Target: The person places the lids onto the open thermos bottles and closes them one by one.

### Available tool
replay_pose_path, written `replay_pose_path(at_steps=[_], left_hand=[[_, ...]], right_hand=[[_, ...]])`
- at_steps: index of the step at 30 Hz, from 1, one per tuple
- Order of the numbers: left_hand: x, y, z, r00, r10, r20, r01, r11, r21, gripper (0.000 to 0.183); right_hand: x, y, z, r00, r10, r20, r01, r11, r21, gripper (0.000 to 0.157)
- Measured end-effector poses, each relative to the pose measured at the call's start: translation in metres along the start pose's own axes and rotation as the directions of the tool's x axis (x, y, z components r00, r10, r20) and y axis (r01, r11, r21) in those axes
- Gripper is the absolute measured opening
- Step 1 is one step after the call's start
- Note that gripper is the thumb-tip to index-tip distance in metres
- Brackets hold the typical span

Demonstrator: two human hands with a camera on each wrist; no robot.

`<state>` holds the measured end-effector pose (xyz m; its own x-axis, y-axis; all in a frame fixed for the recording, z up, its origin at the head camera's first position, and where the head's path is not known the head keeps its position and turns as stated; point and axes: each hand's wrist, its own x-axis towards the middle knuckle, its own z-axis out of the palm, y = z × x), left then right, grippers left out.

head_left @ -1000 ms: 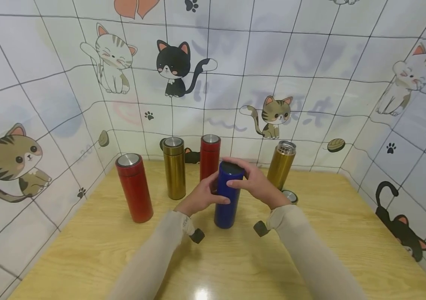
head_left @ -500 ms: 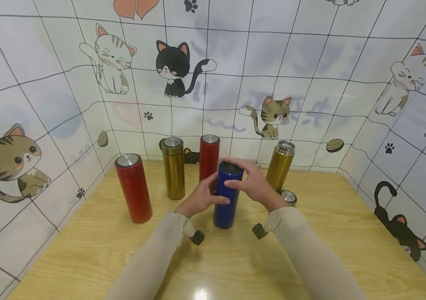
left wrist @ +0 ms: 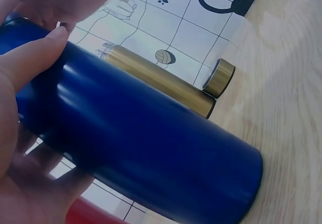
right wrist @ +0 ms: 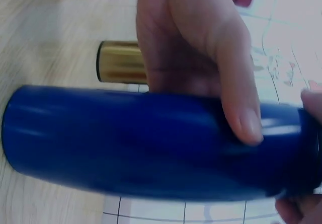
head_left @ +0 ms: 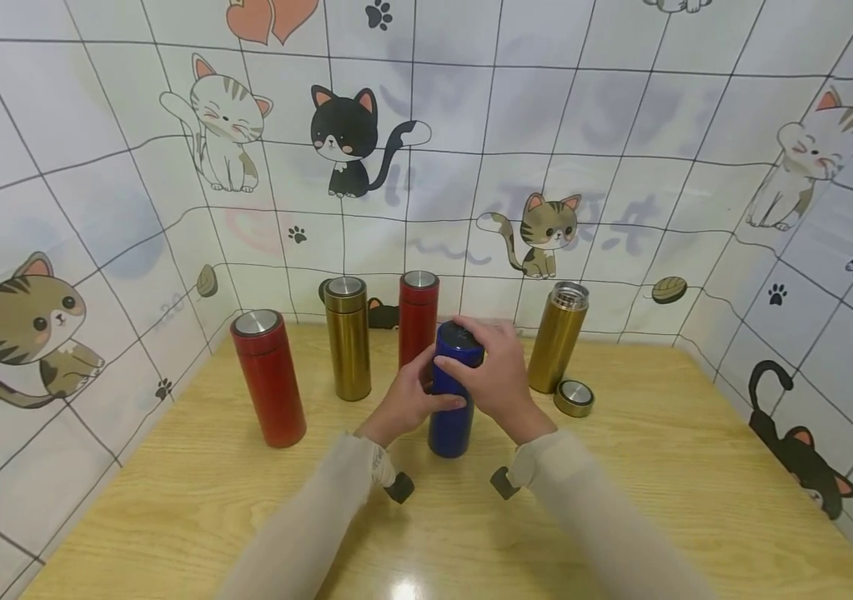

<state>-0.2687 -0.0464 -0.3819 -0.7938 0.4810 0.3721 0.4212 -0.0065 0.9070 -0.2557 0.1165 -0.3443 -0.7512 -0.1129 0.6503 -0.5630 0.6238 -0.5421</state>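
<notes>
A blue thermos bottle with a dark top stands upright on the table in the head view. My left hand grips its body, thumb across the front. Around the upper end curl the fingers of my right hand, its thumb lying over the front just below the top. The left wrist view has the bottle's blue side large across it, the left thumb near the upper end. In the right wrist view the left thumb presses the blue wall, and only the right fingertips show at the edge.
To the right, an uncapped gold thermos stands near its loose lid. A capped gold thermos and two red ones stand left of and behind the blue bottle. Cat-printed sheeting walls the wooden table.
My right hand has turned around the bottle's top, its wrist and thumb shifting left. More of the gold lid shows now. The left hand keeps its grip, and the bottle stays in place.
</notes>
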Motion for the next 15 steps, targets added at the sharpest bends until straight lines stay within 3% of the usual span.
replay_pose_path(at_steps=[5, 9, 12, 15], left_hand=[[0.003, -0.013, 0.001, 1.0, 0.006, -0.017, -0.005, 1.0, 0.021, 0.081], [0.006, -0.028, 0.0, 1.0, 0.014, -0.011, -0.014, 1.0, 0.023, 0.082], [0.008, -0.031, -0.004, 0.999, 0.022, 0.028, -0.022, 1.0, 0.008, 0.083], [0.008, -0.032, -0.01, 0.997, 0.009, 0.074, -0.01, 1.0, 0.006, 0.085]], right_hand=[[-0.003, -0.005, 0.006, 0.994, -0.046, -0.103, 0.032, 0.99, -0.135, 0.06], [-0.002, -0.001, 0.004, 0.993, -0.093, -0.074, 0.077, 0.978, -0.195, 0.061], [0.001, 0.004, 0.001, 0.997, -0.071, 0.015, 0.073, 0.991, -0.112, 0.062], [0.004, 0.01, -0.005, 0.988, -0.026, 0.155, 0.01, 0.994, 0.108, 0.06]])
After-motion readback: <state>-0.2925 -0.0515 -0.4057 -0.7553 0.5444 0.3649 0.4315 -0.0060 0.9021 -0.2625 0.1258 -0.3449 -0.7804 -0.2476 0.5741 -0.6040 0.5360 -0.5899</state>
